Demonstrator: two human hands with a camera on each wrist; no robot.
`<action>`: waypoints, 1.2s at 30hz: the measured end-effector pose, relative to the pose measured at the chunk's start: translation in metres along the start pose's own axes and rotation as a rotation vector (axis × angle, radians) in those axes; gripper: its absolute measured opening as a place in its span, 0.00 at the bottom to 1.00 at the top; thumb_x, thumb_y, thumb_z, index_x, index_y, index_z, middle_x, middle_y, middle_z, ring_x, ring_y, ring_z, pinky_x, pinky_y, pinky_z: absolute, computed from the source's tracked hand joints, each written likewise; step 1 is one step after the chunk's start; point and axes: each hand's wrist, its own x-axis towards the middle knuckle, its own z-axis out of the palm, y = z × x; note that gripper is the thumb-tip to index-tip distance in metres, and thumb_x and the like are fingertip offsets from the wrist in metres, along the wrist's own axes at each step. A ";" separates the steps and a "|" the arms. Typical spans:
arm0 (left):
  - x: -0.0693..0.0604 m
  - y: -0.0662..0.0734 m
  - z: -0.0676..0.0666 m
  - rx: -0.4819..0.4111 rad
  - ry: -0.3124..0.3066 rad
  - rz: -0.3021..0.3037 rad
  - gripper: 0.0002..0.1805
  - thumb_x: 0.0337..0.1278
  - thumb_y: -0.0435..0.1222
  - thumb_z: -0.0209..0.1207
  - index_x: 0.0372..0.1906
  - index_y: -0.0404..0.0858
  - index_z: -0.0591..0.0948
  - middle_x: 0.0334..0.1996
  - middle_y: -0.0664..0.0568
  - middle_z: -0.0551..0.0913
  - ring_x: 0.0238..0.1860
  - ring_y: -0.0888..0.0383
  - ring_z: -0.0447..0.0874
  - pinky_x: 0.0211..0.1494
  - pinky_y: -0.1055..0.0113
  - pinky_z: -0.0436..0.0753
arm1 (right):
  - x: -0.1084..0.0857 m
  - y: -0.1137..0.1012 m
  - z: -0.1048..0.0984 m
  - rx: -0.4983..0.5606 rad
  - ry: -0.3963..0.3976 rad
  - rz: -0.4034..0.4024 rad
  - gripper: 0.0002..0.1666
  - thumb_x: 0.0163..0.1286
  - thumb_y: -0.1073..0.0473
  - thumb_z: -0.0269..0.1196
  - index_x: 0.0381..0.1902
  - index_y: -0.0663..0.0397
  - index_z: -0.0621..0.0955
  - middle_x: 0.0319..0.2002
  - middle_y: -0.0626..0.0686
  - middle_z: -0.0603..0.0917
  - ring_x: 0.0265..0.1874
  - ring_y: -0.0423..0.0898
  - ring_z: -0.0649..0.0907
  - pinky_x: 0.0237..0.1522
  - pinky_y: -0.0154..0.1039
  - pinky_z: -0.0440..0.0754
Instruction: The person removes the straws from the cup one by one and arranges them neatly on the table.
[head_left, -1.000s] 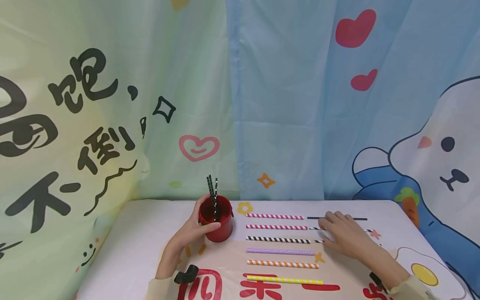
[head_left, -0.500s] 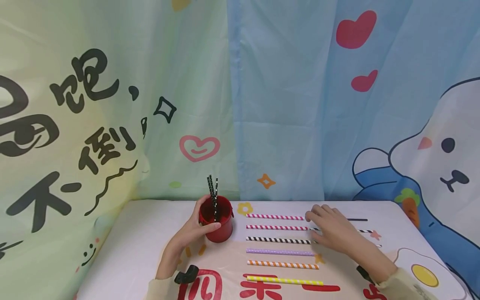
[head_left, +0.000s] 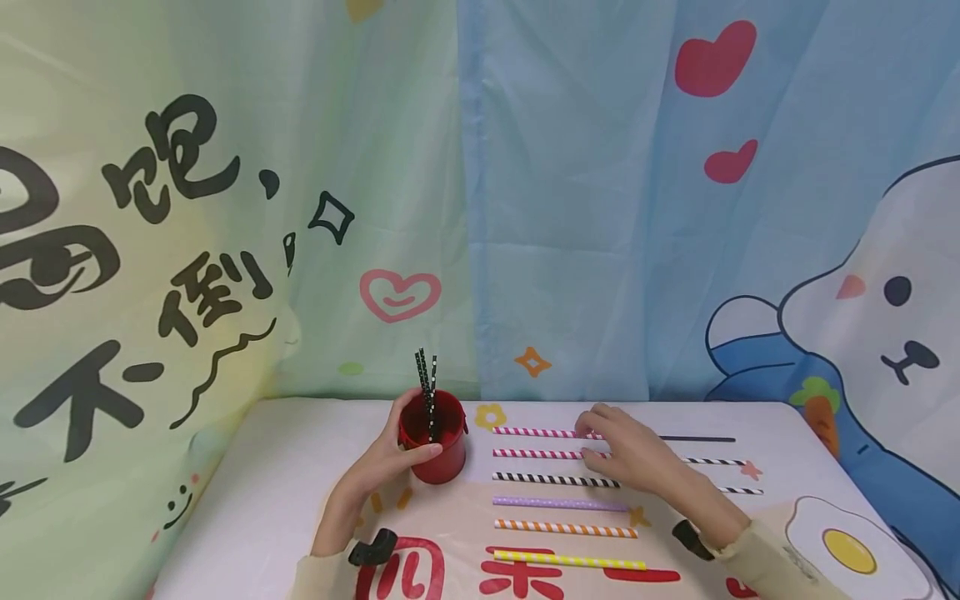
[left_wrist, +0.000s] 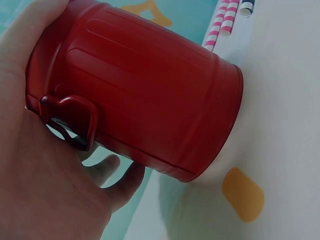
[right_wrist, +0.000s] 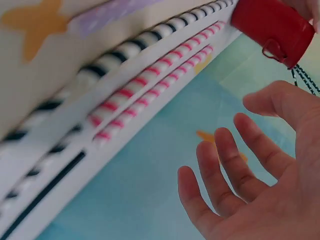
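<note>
My left hand (head_left: 378, 458) grips a small red pail (head_left: 450, 460), fingers and thumb wrapped round its side. Several black dotted paper straws (head_left: 422, 373) stand upright in it, leaning a little. Over two pink-and-white striped straws (head_left: 536, 454) hovers my right hand (head_left: 633, 452); in the right wrist view its fingers are spread and loosely bent, with nothing between them. Below those lie a black-and-white striped straw (head_left: 555, 480), a lavender dotted straw (head_left: 558, 503), an orange striped straw (head_left: 564, 528) and a yellow straw (head_left: 570, 560).
Right of the pink straws lie a plain black straw (head_left: 701, 439) and two more black-and-white straws, partly behind my right hand and wrist. The white table (head_left: 300, 467) has a printed cover. A printed curtain (head_left: 555, 208) hangs behind its far edge.
My right hand has moved left, from over the black straws to over the right end of the pink ones. The left hand and pail stay put.
</note>
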 end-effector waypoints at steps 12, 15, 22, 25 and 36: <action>0.002 -0.001 -0.001 0.000 -0.006 0.018 0.52 0.55 0.43 0.70 0.78 0.58 0.49 0.74 0.48 0.60 0.73 0.44 0.59 0.65 0.46 0.78 | 0.036 -0.032 0.024 0.520 -0.003 0.048 0.09 0.65 0.61 0.65 0.44 0.51 0.80 0.44 0.49 0.83 0.44 0.46 0.82 0.40 0.38 0.83; 0.002 -0.002 -0.001 -0.001 -0.005 0.016 0.52 0.55 0.43 0.70 0.78 0.58 0.49 0.74 0.48 0.60 0.73 0.44 0.59 0.66 0.46 0.78 | 0.045 -0.043 0.029 0.628 -0.013 0.094 0.11 0.67 0.60 0.64 0.46 0.53 0.80 0.47 0.54 0.83 0.46 0.48 0.83 0.39 0.36 0.83; 0.002 -0.003 -0.001 -0.009 -0.002 0.003 0.52 0.54 0.42 0.71 0.77 0.58 0.50 0.74 0.49 0.61 0.73 0.45 0.59 0.65 0.46 0.79 | 0.068 -0.066 0.039 0.779 -0.025 0.173 0.12 0.69 0.58 0.63 0.49 0.52 0.81 0.54 0.59 0.82 0.47 0.48 0.84 0.45 0.39 0.83; 0.002 -0.003 -0.001 -0.013 0.003 -0.001 0.52 0.54 0.42 0.71 0.77 0.58 0.50 0.74 0.49 0.61 0.73 0.45 0.60 0.66 0.45 0.78 | 0.079 -0.076 0.043 0.833 -0.034 0.193 0.11 0.70 0.58 0.63 0.49 0.53 0.81 0.53 0.59 0.83 0.43 0.47 0.84 0.43 0.39 0.83; 0.003 -0.003 -0.001 -0.022 -0.005 0.015 0.52 0.54 0.43 0.70 0.78 0.57 0.50 0.74 0.49 0.61 0.73 0.46 0.60 0.69 0.43 0.73 | 0.115 -0.107 0.054 0.850 0.030 0.220 0.12 0.68 0.55 0.63 0.46 0.55 0.83 0.45 0.53 0.85 0.36 0.44 0.82 0.38 0.38 0.82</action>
